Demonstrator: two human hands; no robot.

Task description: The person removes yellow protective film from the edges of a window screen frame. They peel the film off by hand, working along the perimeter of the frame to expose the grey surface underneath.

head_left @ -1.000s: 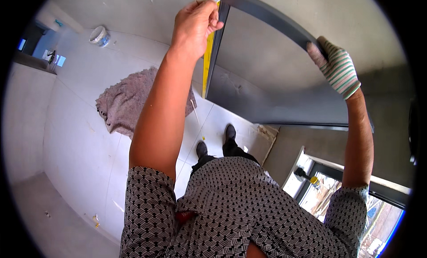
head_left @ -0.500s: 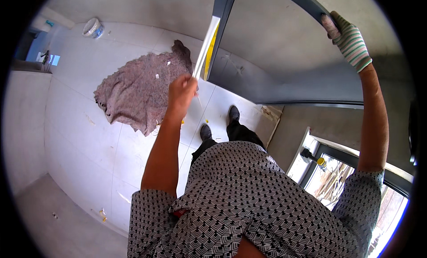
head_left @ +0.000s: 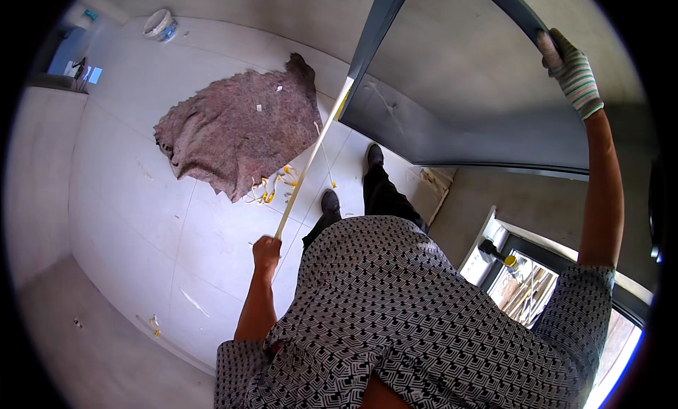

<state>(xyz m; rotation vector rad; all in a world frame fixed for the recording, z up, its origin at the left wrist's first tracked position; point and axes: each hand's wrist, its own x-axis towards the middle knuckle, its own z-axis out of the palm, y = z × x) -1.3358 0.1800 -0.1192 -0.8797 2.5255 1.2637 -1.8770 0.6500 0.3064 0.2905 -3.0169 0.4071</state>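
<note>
Head view: left hand [head_left: 266, 251] clenched on film strip [head_left: 311, 151], peeled most of the way down frame [head_left: 373, 38]; gloved right hand [head_left: 573, 74] grips frame's top; strip not yet free.

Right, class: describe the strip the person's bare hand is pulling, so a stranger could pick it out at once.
Start at the big dark grey frame held up over the white tiled floor. From its left edge a thin pale strip runs straight down to the left hand. Unlike the short yellow and white scraps by the brown cloth, it is long, taut and off the floor.
</note>
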